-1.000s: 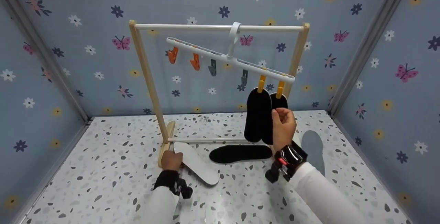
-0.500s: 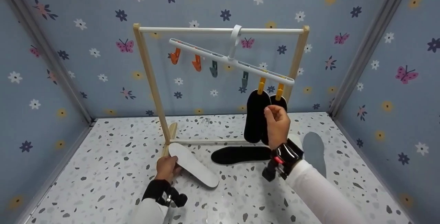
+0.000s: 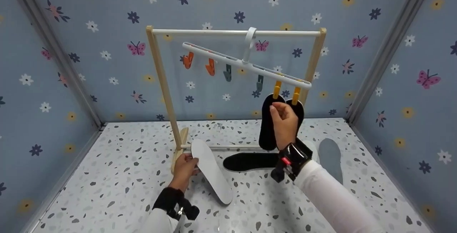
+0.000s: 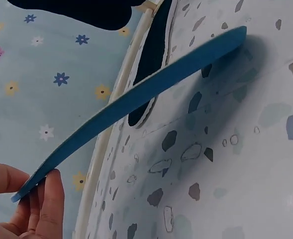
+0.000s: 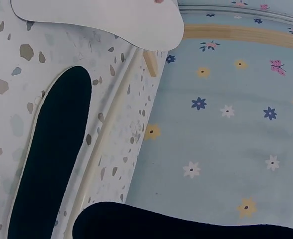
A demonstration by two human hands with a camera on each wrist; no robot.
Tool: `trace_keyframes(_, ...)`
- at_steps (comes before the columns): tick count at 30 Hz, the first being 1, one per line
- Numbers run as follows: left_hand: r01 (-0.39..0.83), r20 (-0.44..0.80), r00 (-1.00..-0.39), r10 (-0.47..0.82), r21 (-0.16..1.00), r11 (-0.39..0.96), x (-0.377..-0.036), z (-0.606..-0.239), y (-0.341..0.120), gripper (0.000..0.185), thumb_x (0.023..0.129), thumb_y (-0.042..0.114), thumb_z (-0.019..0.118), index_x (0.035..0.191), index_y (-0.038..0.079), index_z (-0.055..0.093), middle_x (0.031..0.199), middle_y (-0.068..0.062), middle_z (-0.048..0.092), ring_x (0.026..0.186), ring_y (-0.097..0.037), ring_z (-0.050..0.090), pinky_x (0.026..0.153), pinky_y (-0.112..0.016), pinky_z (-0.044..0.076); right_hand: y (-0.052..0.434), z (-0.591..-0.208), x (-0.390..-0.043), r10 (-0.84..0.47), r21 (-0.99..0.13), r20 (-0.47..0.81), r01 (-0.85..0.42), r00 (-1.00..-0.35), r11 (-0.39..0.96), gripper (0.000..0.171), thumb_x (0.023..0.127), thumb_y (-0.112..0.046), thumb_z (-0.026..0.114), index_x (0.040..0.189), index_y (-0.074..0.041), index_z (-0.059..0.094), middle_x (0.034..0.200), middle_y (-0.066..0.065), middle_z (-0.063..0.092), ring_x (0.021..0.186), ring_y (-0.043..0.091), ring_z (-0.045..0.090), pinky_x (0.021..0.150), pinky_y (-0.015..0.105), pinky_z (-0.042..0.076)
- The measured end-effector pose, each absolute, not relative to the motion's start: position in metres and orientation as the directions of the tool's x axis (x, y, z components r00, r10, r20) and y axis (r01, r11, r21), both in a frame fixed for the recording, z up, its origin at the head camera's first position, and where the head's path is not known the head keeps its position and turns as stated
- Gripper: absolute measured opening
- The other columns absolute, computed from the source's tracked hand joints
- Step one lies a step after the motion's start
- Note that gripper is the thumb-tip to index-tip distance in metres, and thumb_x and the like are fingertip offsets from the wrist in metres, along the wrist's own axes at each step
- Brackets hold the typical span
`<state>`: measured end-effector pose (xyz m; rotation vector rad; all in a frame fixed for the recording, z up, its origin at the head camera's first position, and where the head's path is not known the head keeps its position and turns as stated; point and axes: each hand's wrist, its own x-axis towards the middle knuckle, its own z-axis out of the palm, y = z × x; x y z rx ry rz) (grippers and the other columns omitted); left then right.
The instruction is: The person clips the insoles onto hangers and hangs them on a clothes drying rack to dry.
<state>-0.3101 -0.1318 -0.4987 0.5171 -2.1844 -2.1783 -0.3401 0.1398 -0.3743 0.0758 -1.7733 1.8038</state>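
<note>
Two black insoles (image 3: 268, 122) hang clipped on the hanger (image 3: 246, 63); the right hand (image 3: 284, 124) pinches one. Left hand (image 3: 184, 167) grips the white insole (image 3: 211, 170), unhung. Another black insole (image 3: 250, 161) remains on the desk (image 3: 107, 176).

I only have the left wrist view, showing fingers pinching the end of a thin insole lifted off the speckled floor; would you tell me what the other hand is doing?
Observer: The right hand is raised at the two black insoles that hang from yellow clips on the white hanger.
Operator: Thank you. Is my insole alone on the floor?
Observer: No, a black insole lies flat beside the white insole that the left hand holds.
Operator: Are any clips free?
Observer: Yes, two orange clips and two green clips hang empty.
</note>
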Motion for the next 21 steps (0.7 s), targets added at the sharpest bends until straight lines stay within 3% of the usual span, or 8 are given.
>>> trace_keyframes(6,-0.163,-0.161,-0.970,-0.182,0.987,-0.004,-0.309,-0.489,-0.120,0.031,0.091,0.003,0.054,0.120,-0.009,0.049,0.107,-0.020,0.055,0.083,-0.020,0.059,0.072,-0.036,0.055,0.138,-0.365,-0.343,0.391,-0.899,0.424,-0.432,-0.817,0.071,0.024,0.091,-0.011,0.063,0.109,0.005,0.062,0.101,0.014,0.064,0.085,0.011,0.058,0.076,0.019,0.046)
trace_keyframes(15,-0.101,-0.092,-0.985,-0.147,0.993,0.056,-0.307,-0.479,-0.104,0.024,0.089,0.002,0.056,0.111,-0.006,0.053,0.103,-0.017,0.054,0.081,-0.019,0.057,0.066,-0.033,0.055,0.132,-0.352,-0.346,0.339,-0.897,0.437,-0.430,-0.833,0.099,0.027,0.091,-0.011,0.061,0.114,0.003,0.061,0.111,0.016,0.064,0.099,0.020,0.060,0.087,0.027,0.047)
trace_keyframes(21,-0.067,-0.054,-0.990,-0.128,0.993,0.098,-0.303,-0.472,-0.098,0.025,0.089,0.004,0.058,0.112,-0.004,0.053,0.106,-0.017,0.055,0.082,-0.020,0.058,0.066,-0.034,0.055,0.126,-0.345,-0.348,0.254,-0.898,0.438,-0.408,-0.863,0.161,0.037,0.093,-0.011,0.059,0.126,0.003,0.054,0.122,0.018,0.059,0.112,0.024,0.056,0.096,0.030,0.044)
